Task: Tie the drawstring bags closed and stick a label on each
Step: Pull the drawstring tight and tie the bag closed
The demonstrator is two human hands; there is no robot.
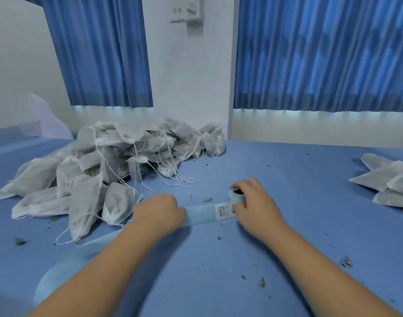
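Note:
A large heap of white drawstring bags with loose strings lies at the left and centre back of the blue table. A second, smaller pile of bags sits at the right edge. My right hand grips a small roll of labels standing on the table. From the roll a pale blue backing strip runs left, with a printed white label on it. My left hand is curled over the strip's left part. The used strip trails on toward the near left.
Small green leaf crumbs are scattered over the table. Blue curtains and a white wall stand behind the table. A white sheet-like object leans at the back left.

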